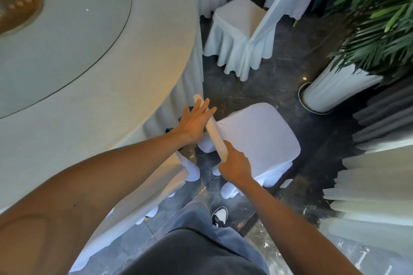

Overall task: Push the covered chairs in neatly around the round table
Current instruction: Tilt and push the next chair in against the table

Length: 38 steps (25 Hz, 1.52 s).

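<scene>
Beside the counter (93, 123), the left hand (193, 121) is lying flat-fingered on the chair (257, 131) top rail, steadying it; the right hand (234, 166) is gripping the rail's end, likely to steer it in.

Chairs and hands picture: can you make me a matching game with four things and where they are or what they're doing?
Things
1. left hand
2. right hand
3. potted plant
4. round table

Places or states
A. stands on the dark floor at the right, pot wrapped in white cloth
B. fingers curled round the near end of the chair back
C. covered in white cloth, with a glass turntable on top
D. fingers straight, lying flat on the far end of the chair back

Pairs: 1-D, 2-B, 3-A, 4-C
</scene>
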Each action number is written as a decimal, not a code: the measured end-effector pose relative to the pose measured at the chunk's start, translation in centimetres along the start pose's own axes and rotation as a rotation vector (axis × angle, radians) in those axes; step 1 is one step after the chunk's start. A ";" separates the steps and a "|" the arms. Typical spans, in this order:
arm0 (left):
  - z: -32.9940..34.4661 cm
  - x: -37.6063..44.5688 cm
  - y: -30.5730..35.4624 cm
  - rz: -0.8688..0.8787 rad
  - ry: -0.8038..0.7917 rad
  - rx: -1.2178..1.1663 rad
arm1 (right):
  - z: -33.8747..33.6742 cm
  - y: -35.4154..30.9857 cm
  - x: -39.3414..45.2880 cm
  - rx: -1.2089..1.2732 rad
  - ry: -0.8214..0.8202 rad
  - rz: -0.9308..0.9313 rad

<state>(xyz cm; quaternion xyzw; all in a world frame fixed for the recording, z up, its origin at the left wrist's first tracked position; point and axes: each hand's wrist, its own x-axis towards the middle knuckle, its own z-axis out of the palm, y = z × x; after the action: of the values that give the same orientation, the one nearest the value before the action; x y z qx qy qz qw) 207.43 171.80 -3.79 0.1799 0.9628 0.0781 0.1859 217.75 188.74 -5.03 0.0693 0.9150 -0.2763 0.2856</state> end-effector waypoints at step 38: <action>2.6 2.6 12.9 -0.613 0.074 -0.311 | -23.9 6.1 19.6 -0.795 -0.426 -0.877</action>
<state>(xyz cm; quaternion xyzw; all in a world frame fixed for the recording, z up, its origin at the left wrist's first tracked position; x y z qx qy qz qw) 210.21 184.87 -4.23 -0.1510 0.9547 0.1711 0.1911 191.73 206.30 -2.53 -0.4807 0.8140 -0.0140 0.3257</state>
